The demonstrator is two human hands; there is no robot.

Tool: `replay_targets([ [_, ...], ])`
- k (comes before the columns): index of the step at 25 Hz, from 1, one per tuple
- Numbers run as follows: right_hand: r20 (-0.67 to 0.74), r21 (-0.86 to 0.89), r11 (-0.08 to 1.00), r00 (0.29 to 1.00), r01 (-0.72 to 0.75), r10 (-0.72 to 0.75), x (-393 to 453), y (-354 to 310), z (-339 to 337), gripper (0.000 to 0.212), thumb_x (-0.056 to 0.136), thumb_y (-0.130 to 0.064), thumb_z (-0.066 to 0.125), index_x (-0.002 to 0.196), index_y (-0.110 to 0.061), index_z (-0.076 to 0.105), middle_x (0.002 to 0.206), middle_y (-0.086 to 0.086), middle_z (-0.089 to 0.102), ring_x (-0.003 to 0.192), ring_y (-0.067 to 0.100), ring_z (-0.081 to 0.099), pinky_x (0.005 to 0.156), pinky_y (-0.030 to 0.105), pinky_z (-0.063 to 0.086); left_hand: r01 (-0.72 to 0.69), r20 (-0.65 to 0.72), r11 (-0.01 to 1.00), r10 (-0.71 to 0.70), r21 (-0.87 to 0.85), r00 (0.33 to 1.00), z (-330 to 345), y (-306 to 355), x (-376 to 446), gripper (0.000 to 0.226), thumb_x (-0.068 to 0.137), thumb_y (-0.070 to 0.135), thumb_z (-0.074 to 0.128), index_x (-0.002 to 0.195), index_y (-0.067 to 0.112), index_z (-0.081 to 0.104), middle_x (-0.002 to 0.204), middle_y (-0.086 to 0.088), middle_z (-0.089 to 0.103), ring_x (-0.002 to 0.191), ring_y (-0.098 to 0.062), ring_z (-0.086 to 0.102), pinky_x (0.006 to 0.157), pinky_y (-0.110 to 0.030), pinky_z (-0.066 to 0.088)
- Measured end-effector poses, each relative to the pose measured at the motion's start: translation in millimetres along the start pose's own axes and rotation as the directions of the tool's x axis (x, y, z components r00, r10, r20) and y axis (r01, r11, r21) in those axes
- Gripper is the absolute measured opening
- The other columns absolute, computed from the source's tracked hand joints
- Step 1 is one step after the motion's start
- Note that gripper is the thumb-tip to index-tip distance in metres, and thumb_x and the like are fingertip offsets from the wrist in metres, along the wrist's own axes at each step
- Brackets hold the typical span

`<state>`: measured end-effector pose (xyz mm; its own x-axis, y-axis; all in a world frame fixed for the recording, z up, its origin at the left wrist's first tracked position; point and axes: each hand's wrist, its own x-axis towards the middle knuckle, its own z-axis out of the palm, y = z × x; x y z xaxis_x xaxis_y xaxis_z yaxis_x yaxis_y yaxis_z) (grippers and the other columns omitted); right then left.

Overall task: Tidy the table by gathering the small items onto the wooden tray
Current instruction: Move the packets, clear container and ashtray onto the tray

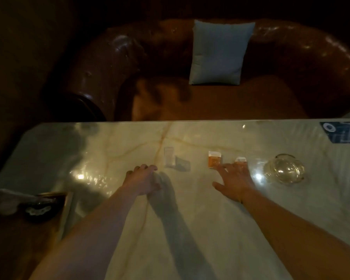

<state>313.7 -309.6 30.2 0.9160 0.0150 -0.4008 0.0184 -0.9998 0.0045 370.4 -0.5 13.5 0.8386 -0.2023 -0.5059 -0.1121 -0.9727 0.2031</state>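
**Both hands extended toward the packets, nothing yet held**

A pale marble tabletop (190, 229) is seen from above in dim light. Four small items are laid in a loose row across its middle: a white sachet (168, 156), a clear wrapper (182, 163) just beside it, a larger orange packet (214, 159) and a smaller orange packet (240, 161). A glass ashtray (283, 169) is set further to the right.

The right hand (235, 183) is spread flat and open, palm down, and nothing is gripped by it. Its fingertips (220, 168) are placed at the near edge of the larger orange packet, and the smaller packet is partly covered by the outer fingers; actual contact cannot be confirmed. The left hand (143, 179) is loosely curled, empty so far as can be judged, and is held near the white sachet, which lies ahead of it and slightly to the right.

Each hand is thus served by its own pair of items. The long axes of the sachet and the larger packet are pointed away from the person.

The wooden tray (12, 239) is seen at the lower left, well apart from the row, so the left arm is nearer it. A dark dish (37, 209) is already carried on it.

A blue card (340, 132) bearing white marks lies at the far right edge; no writing there or on the packets can be read.
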Motion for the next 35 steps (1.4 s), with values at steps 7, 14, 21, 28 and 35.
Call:
replay_targets([
  [7, 0.015, 0.086, 0.996, 1.0, 0.009, -0.01, 66.8, 22.1, -17.9, 0.068, 0.088, -0.057, 0.052, 0.146, -0.029, 0.029, 0.149, 0.001, 0.038, 0.134, 0.029, 0.034, 0.108, 0.046, 0.033, 0.036, -0.086, 0.98, -0.054, -0.197, 0.995, -16.8, 19.0, 57.1, 0.083, 0.062, 0.047, 0.081, 0.134, 0.031, 0.043, 0.126, 0.0, 0.05, 0.118, -0.026, 0.047, 0.094, -0.045, 0.045],
  [14, 0.026, 0.072, 0.997, 0.999, 0.025, -0.027, 87.8, 24.1, -11.8, 0.057, 0.089, -0.048, 0.058, 0.138, -0.025, 0.041, 0.137, 0.005, 0.043, 0.124, 0.028, 0.042, 0.1, 0.044, 0.039, 0.012, -0.192, 0.988, -0.042, -0.154, 0.981, -5.1, 25.2, 75.4, 0.068, 0.062, 0.049, 0.077, 0.125, 0.029, 0.058, 0.127, 0.006, 0.048, 0.117, -0.024, 0.043, 0.095, -0.042, 0.043],
  [21, -0.031, 0.193, 0.981, 1.0, 0.011, -0.005, 76.1, 15.7, -15.5, 0.032, 0.084, -0.032, 0.065, 0.109, -0.024, 0.047, 0.116, 0.005, 0.058, 0.108, 0.027, 0.052, 0.085, 0.04, 0.041, -0.013, -0.255, 0.976, -0.045, -0.219, 0.966, 2.6, 30.5, 67.0, 0.053, 0.066, 0.043, 0.076, 0.115, 0.024, 0.063, 0.123, 0.006, 0.052, 0.114, -0.022, 0.047, 0.094, -0.042, 0.044],
  [28, 0.041, 0.314, 0.949, 0.999, -0.017, 0.005, 49.5, 4.4, -8.6, 0.026, 0.089, -0.027, 0.061, 0.113, -0.022, 0.054, 0.116, 0.009, 0.065, 0.105, 0.027, 0.06, 0.074, 0.032, 0.043, 0.085, -0.304, 0.984, -0.13, -0.157, 0.944, 23.1, 42.7, 34.0, 0.052, 0.069, 0.053, 0.071, 0.109, 0.023, 0.061, 0.112, 0.0, 0.061, 0.111, -0.024, 0.053, 0.087, -0.038, 0.048],
  [35, 0.123, 0.535, 0.837, 0.991, -0.118, 0.061, 9.3, -8.1, 1.9, 0.023, 0.081, -0.036, 0.071, 0.099, -0.025, 0.062, 0.11, 0.007, 0.068, 0.096, 0.024, 0.063, 0.076, 0.031, 0.049, 0.109, -0.286, 0.954, -0.191, -0.279, 0.939, 27.6, 46.4, -12.5, 0.056, 0.068, 0.051, 0.073, 0.115, 0.021, 0.062, 0.114, -0.002, 0.06, 0.113, -0.023, 0.051, 0.091, -0.037, 0.045],
])
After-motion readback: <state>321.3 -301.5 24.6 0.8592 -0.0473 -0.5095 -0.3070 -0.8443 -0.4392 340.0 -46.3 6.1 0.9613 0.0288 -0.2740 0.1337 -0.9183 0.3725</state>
